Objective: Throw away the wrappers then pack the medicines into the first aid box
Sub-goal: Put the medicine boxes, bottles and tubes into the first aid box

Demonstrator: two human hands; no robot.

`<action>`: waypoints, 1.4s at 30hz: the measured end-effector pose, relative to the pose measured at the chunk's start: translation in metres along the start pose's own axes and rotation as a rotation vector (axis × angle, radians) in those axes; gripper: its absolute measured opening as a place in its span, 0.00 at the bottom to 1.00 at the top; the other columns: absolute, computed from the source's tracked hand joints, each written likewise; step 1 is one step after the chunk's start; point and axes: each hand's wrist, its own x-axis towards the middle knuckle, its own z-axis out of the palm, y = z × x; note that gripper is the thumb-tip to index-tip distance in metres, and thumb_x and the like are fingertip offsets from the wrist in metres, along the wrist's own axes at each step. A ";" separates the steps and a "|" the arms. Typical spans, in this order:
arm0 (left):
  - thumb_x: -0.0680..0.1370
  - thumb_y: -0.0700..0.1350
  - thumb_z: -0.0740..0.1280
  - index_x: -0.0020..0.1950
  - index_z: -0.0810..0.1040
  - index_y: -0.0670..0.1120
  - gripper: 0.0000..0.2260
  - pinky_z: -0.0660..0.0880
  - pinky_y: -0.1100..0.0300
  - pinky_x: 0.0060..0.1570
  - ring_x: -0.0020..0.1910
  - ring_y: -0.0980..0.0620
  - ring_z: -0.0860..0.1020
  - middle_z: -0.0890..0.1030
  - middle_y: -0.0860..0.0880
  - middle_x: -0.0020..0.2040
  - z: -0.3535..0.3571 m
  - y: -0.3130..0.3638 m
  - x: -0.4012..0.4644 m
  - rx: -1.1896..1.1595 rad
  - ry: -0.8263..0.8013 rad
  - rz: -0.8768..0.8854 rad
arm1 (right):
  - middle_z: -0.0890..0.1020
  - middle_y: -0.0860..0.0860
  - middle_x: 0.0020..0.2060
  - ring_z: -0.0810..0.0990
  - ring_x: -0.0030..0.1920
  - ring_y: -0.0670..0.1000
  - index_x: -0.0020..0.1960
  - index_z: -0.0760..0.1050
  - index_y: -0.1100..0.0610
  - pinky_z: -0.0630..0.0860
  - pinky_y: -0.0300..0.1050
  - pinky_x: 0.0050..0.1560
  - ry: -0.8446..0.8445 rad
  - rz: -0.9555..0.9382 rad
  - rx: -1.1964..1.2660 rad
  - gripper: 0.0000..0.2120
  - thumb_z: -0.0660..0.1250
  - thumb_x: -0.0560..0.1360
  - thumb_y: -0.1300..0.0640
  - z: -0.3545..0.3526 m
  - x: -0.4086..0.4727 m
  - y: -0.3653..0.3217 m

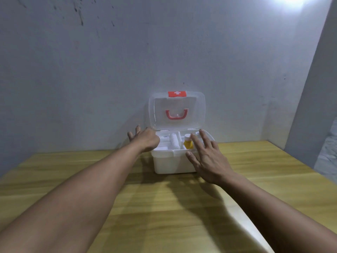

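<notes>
Head view: box (174, 161) is seen at the back of the table (182, 207), against the wall, lid (176, 110) swung up. A white tube (174, 141) and a yellow bottle (188, 142) are lying in the tray — no wrappers are visible. Left hand (145, 140) is spread at the box's left edge, holding nothing; right hand (209, 157) is splayed over the front right corner, empty too. Plastic is judged light, stiff, slick — lid is best taken by both side edges and lowered to close.
</notes>
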 end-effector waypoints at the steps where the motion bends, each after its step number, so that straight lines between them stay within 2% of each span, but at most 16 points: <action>1: 0.74 0.40 0.53 0.70 0.70 0.45 0.24 0.53 0.40 0.71 0.78 0.43 0.53 0.66 0.45 0.75 -0.001 -0.003 -0.001 -0.037 0.018 0.009 | 0.44 0.48 0.79 0.51 0.77 0.56 0.78 0.48 0.46 0.65 0.55 0.70 -0.005 -0.001 -0.001 0.30 0.50 0.80 0.38 0.000 0.000 0.000; 3: 0.75 0.43 0.57 0.65 0.76 0.47 0.20 0.59 0.43 0.69 0.74 0.42 0.62 0.71 0.44 0.72 -0.007 -0.011 -0.007 -0.130 0.061 0.014 | 0.44 0.49 0.79 0.52 0.77 0.57 0.78 0.48 0.47 0.63 0.55 0.72 -0.013 -0.008 0.000 0.30 0.51 0.80 0.39 0.000 0.000 0.000; 6: 0.72 0.48 0.61 0.49 0.81 0.44 0.13 0.71 0.52 0.58 0.60 0.39 0.76 0.81 0.41 0.56 -0.019 -0.032 -0.019 -0.235 0.062 0.025 | 0.45 0.52 0.79 0.53 0.77 0.59 0.79 0.48 0.49 0.60 0.54 0.73 -0.021 -0.011 -0.013 0.31 0.52 0.80 0.41 -0.001 0.000 0.001; 9: 0.73 0.47 0.66 0.45 0.80 0.45 0.07 0.73 0.56 0.50 0.48 0.44 0.77 0.80 0.45 0.48 -0.028 -0.064 -0.037 -0.173 0.000 0.021 | 0.45 0.52 0.79 0.53 0.77 0.60 0.78 0.48 0.49 0.60 0.55 0.73 -0.027 -0.001 -0.023 0.31 0.53 0.80 0.41 -0.001 -0.001 -0.001; 10: 0.73 0.50 0.69 0.47 0.80 0.43 0.10 0.73 0.57 0.51 0.49 0.45 0.77 0.79 0.45 0.50 -0.030 -0.074 -0.044 -0.126 -0.061 -0.003 | 0.45 0.52 0.79 0.53 0.77 0.61 0.78 0.48 0.49 0.61 0.56 0.72 -0.026 0.004 -0.024 0.31 0.53 0.80 0.41 -0.001 -0.002 -0.001; 13: 0.67 0.59 0.75 0.65 0.77 0.43 0.32 0.77 0.48 0.57 0.62 0.42 0.76 0.77 0.44 0.65 -0.039 -0.099 -0.073 -0.020 -0.321 -0.149 | 0.45 0.52 0.79 0.53 0.76 0.61 0.78 0.48 0.49 0.62 0.58 0.71 -0.027 0.020 -0.030 0.31 0.54 0.80 0.41 -0.001 -0.003 -0.003; 17: 0.57 0.63 0.80 0.73 0.69 0.47 0.49 0.78 0.41 0.55 0.70 0.39 0.69 0.68 0.43 0.74 -0.042 -0.114 -0.110 0.063 -0.564 -0.261 | 0.45 0.53 0.79 0.53 0.76 0.63 0.78 0.47 0.49 0.60 0.58 0.72 -0.056 0.040 -0.029 0.32 0.55 0.80 0.42 -0.003 -0.001 -0.006; 19: 0.50 0.64 0.81 0.68 0.72 0.45 0.51 0.79 0.39 0.53 0.64 0.39 0.74 0.71 0.41 0.70 -0.038 -0.117 -0.121 0.119 -0.667 -0.273 | 0.45 0.53 0.79 0.52 0.76 0.63 0.79 0.47 0.50 0.59 0.58 0.73 -0.062 0.045 -0.029 0.32 0.55 0.80 0.42 -0.004 -0.001 -0.007; 21: 0.52 0.60 0.82 0.57 0.77 0.42 0.39 0.80 0.40 0.52 0.49 0.42 0.79 0.79 0.41 0.56 -0.032 -0.118 -0.129 0.128 -0.696 -0.241 | 0.45 0.54 0.79 0.52 0.76 0.63 0.79 0.47 0.50 0.58 0.58 0.73 -0.064 0.053 -0.024 0.32 0.55 0.80 0.42 -0.005 -0.002 -0.009; 23: 0.62 0.49 0.81 0.54 0.78 0.40 0.26 0.82 0.46 0.49 0.41 0.43 0.78 0.80 0.42 0.47 -0.025 -0.118 -0.135 0.097 -0.622 -0.211 | 0.44 0.53 0.79 0.52 0.76 0.63 0.79 0.48 0.50 0.59 0.58 0.73 -0.067 0.060 -0.021 0.32 0.56 0.80 0.42 -0.006 -0.003 -0.011; 25: 0.66 0.41 0.79 0.49 0.78 0.42 0.16 0.81 0.50 0.46 0.41 0.45 0.79 0.81 0.43 0.44 -0.020 -0.116 -0.139 0.082 -0.531 -0.167 | 0.44 0.53 0.79 0.52 0.76 0.63 0.79 0.48 0.50 0.59 0.58 0.73 -0.073 0.060 -0.026 0.32 0.55 0.80 0.42 -0.007 -0.004 -0.013; 29: 0.67 0.37 0.77 0.40 0.78 0.44 0.09 0.79 0.57 0.37 0.37 0.49 0.80 0.82 0.44 0.40 -0.024 -0.107 -0.135 0.021 -0.439 -0.102 | 0.44 0.53 0.79 0.52 0.76 0.63 0.79 0.47 0.50 0.58 0.58 0.73 -0.084 0.058 -0.025 0.32 0.55 0.80 0.42 -0.008 -0.005 -0.014; 33: 0.67 0.40 0.78 0.40 0.82 0.44 0.07 0.67 0.69 0.19 0.21 0.58 0.74 0.82 0.47 0.33 -0.044 -0.078 -0.117 -0.063 -0.286 0.036 | 0.44 0.53 0.79 0.53 0.76 0.63 0.79 0.47 0.50 0.60 0.58 0.72 -0.073 0.048 -0.020 0.32 0.55 0.80 0.42 -0.008 -0.006 -0.013; 35: 0.67 0.41 0.78 0.41 0.82 0.43 0.07 0.68 0.68 0.20 0.25 0.55 0.74 0.84 0.46 0.38 -0.055 -0.058 -0.104 -0.142 -0.175 0.109 | 0.43 0.52 0.79 0.52 0.76 0.62 0.79 0.47 0.50 0.60 0.57 0.72 -0.072 0.051 -0.016 0.32 0.54 0.80 0.42 -0.008 -0.005 -0.012; 37: 0.66 0.42 0.79 0.44 0.82 0.42 0.11 0.72 0.65 0.27 0.31 0.51 0.76 0.85 0.45 0.41 -0.062 -0.038 -0.089 -0.228 -0.083 0.161 | 0.43 0.52 0.79 0.52 0.77 0.62 0.79 0.47 0.50 0.61 0.58 0.72 -0.064 0.046 -0.013 0.32 0.54 0.80 0.41 -0.006 -0.005 -0.011; 42: 0.65 0.42 0.79 0.47 0.83 0.42 0.13 0.70 0.63 0.34 0.37 0.51 0.77 0.81 0.48 0.40 -0.059 0.001 -0.058 -0.224 -0.015 0.251 | 0.44 0.52 0.79 0.52 0.77 0.61 0.79 0.47 0.50 0.60 0.56 0.73 -0.039 0.022 -0.024 0.32 0.54 0.80 0.41 -0.003 -0.006 -0.007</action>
